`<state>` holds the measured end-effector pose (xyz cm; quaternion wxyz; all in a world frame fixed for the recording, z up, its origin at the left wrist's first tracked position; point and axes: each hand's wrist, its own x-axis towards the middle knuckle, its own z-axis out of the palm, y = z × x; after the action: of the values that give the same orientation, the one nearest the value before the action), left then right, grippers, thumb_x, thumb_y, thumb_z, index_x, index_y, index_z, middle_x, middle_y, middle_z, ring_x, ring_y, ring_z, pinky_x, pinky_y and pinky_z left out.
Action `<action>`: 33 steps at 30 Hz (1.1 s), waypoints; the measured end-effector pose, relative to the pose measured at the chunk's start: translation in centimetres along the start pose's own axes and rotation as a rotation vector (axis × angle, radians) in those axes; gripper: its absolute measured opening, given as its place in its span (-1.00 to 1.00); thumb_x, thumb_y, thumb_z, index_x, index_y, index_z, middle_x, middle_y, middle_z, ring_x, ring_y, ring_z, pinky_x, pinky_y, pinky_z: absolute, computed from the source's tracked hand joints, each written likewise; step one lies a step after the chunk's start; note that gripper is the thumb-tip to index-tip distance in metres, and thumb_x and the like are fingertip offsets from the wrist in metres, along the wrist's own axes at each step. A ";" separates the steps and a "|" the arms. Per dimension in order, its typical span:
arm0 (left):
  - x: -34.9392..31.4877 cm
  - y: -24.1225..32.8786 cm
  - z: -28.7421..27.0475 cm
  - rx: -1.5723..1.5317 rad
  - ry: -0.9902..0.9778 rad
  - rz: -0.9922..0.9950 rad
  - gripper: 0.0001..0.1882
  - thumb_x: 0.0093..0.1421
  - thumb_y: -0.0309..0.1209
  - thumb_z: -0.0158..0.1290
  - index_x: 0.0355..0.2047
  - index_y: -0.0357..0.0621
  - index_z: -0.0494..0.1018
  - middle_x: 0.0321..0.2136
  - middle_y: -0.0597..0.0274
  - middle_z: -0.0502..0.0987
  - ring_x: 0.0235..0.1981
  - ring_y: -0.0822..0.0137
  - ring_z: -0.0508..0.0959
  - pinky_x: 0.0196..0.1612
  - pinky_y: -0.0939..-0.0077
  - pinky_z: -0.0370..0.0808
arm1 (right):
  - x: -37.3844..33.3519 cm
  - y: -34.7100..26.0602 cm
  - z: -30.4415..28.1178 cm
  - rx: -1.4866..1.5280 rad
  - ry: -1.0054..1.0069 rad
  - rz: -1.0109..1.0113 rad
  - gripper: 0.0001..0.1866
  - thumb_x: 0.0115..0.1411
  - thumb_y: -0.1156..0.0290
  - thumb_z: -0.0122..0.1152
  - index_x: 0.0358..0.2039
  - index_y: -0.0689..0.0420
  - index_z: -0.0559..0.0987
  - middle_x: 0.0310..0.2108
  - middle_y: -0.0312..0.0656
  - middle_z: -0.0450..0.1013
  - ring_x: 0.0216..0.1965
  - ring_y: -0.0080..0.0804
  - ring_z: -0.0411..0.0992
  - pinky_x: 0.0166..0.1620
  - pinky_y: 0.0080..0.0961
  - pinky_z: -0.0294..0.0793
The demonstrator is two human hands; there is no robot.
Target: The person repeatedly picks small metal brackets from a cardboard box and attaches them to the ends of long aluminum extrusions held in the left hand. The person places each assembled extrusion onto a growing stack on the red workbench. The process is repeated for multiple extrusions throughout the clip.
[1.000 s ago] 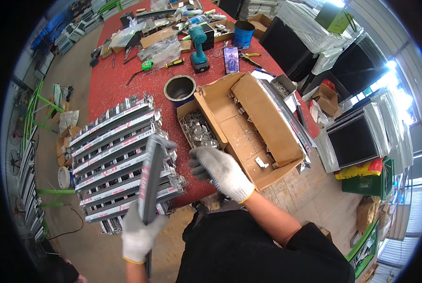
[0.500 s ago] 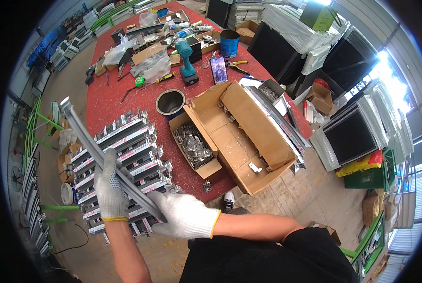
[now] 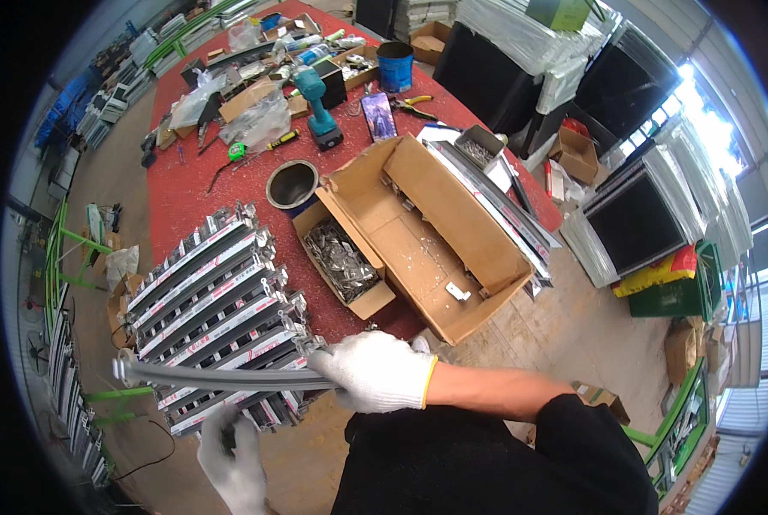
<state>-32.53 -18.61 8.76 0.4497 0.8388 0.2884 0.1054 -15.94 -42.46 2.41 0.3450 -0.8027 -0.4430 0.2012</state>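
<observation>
My right hand (image 3: 375,371), in a white knitted glove, grips the right end of a long grey metal profile (image 3: 229,378). The profile lies almost level, above the near part of a stack of metal rails (image 3: 217,318) with white and red labels. Below the profile, my left hand (image 3: 234,463) is gloved too and somewhat blurred; it is off the profile, fingers apart and nothing in them. A small carton of metal clips (image 3: 343,262) stands beyond my right hand, against a larger open cardboard box (image 3: 393,225) with a small white piece (image 3: 458,292) inside.
On the red table (image 3: 187,193) stand a dark round pot (image 3: 292,184), a teal cordless drill (image 3: 317,107), a phone (image 3: 379,117), a blue can (image 3: 395,67) and a green tape measure (image 3: 237,151). Wrapped panels (image 3: 633,227) lean at the right. A green frame (image 3: 84,249) stands at the left.
The profile has swung from a steep slant to nearly level, its far end coming down toward me. My left hand has let go of it and dropped lower. My right hand still grips its end.
</observation>
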 end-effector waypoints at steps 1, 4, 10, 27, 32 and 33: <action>-0.8 0.1 -0.1 0.056 0.006 0.065 -0.64 0.38 -0.43 0.28 0.12 -0.36 0.61 -0.16 0.09 0.67 -0.16 0.26 0.65 -0.05 0.34 0.60 | -0.2 0.1 -0.2 -0.017 -0.042 -0.003 -0.59 0.14 0.40 0.40 0.01 0.21 0.60 -0.33 0.10 0.65 -0.18 0.22 0.70 -0.10 0.16 0.67; -3.1 1.0 1.1 0.274 0.047 0.405 -0.56 0.41 -0.30 0.27 0.16 -0.39 0.64 -0.06 -0.12 0.77 -0.07 -0.02 0.75 0.09 0.05 0.60 | -1.1 0.2 -0.3 -0.048 -0.175 0.023 -0.65 0.11 0.45 0.37 -0.06 0.21 0.64 -0.38 0.10 0.63 -0.21 0.25 0.69 -0.16 0.20 0.67; 0.0 1.6 5.3 0.525 -0.259 0.457 -0.58 0.25 -0.31 0.39 0.05 -0.26 0.66 -0.15 -0.08 0.69 -0.02 -0.12 0.68 0.10 0.02 0.61 | -2.2 -0.3 -0.4 -0.077 -0.263 -0.064 -0.75 0.08 0.47 0.44 -0.19 0.23 0.73 -0.33 0.13 0.67 -0.23 0.26 0.72 -0.19 0.15 0.72; 0.1 -1.5 6.5 0.397 -0.966 0.015 -0.45 0.36 -0.02 0.33 0.17 -0.16 0.65 -0.06 -0.29 0.74 0.05 -0.27 0.74 0.08 -0.03 0.64 | -1.6 0.5 0.5 -0.134 -0.446 -0.062 -0.72 0.08 0.32 0.51 -0.20 0.15 0.81 -0.30 0.11 0.71 -0.18 0.21 0.74 -0.13 0.08 0.75; -0.6 -2.5 6.5 0.463 -0.916 -0.043 -0.46 0.38 -0.04 0.32 0.16 -0.18 0.65 -0.11 -0.29 0.74 0.01 -0.28 0.75 0.06 -0.04 0.64 | -0.4 7.1 -3.9 0.148 0.324 -0.045 -0.60 0.33 0.24 0.42 0.11 0.14 0.75 -0.05 0.10 0.72 -0.05 0.16 0.71 0.07 -0.07 0.72; -0.8 -2.7 6.4 0.417 -0.898 -0.071 -0.47 0.38 -0.05 0.31 0.16 -0.19 0.65 -0.13 -0.29 0.74 0.00 -0.29 0.75 0.06 -0.04 0.64 | 0.2 9.4 -5.2 -0.023 0.377 0.151 -0.62 0.36 0.25 0.37 0.11 0.13 0.75 -0.04 0.14 0.72 -0.01 0.16 0.71 0.09 -0.03 0.73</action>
<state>-31.43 -22.33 2.98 0.3554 0.8631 0.1095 -0.3417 -7.19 -47.69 -0.98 0.3966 -0.8610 -0.3112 0.0677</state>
